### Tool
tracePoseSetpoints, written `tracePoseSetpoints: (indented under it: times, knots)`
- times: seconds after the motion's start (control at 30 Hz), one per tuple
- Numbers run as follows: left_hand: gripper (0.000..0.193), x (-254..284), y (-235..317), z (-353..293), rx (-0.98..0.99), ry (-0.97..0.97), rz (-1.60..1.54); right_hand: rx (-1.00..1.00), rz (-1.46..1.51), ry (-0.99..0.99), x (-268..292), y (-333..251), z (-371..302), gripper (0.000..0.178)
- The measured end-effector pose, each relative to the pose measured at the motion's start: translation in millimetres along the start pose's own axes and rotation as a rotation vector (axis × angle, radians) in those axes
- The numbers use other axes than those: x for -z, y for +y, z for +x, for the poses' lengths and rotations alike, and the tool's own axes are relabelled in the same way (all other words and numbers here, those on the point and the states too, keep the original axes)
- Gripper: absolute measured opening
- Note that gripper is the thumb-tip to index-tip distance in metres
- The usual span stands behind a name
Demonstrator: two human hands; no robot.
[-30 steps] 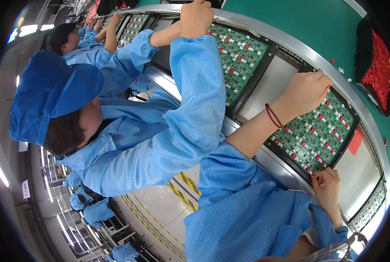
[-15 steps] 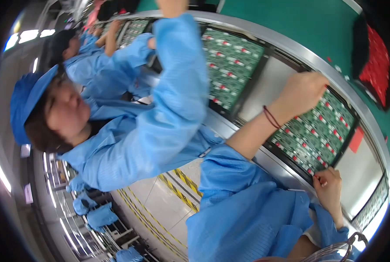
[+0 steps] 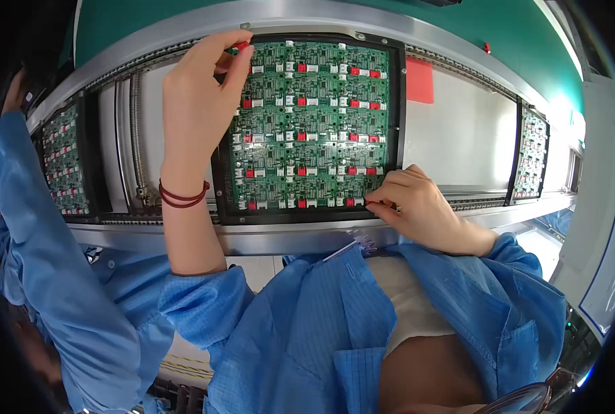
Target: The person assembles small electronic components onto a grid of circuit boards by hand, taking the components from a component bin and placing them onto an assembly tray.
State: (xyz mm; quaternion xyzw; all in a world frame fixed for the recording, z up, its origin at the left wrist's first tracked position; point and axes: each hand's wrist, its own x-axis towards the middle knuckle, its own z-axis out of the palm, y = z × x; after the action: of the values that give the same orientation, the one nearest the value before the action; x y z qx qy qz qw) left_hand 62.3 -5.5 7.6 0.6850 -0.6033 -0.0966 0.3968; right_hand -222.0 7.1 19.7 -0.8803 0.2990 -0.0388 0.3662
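Two hands work one green circuit board panel (image 3: pixel 307 124) at frame centre: the left hand (image 3: pixel 200 103) pinches a small red part (image 3: pixel 242 46) at its upper-left corner, seemingly seating it, while the right hand (image 3: pixel 418 203), fingers curled narrow, steadies the lower edge.

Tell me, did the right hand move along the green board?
No. The right hand stays at the green board's near right corner, as before; only the camera turned.
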Motion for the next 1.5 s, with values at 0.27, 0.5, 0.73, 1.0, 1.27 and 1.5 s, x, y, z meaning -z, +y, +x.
tracePoseSetpoints:
  times: [0.27,0.5,0.73,1.0,1.27,1.5]
  knots:
    - [0.017,-1.4,-4.9,-1.9,0.006,0.026,-0.035,-0.031,0.019,-0.009,-3.3,4.9,2.0,0.009]
    - [0.016,7.4,-4.5,4.9,-0.034,0.043,-0.012,-0.01,-0.025,0.021,-1.2,-0.7,7.7,0.008]
    - [0.013,0.6,0.2,0.3,-0.064,0.021,-0.013,0.098,-0.125,-0.067,4.3,2.7,-9.2,0.022]
    - [0.015,7.3,-4.9,-2.2,0.006,-0.033,-0.076,0.25,-0.201,0.222,78.2,26.1,45.3,0.019]
    - [0.015,-1.4,-3.8,4.9,0.011,0.014,-0.162,0.188,-0.192,0.646,139.5,32.5,164.6,0.014]
    - [0.018,-9.0,5.6,1.7,0.042,-0.072,-0.095,0.064,-0.581,0.516,135.0,50.6,195.9,0.016]
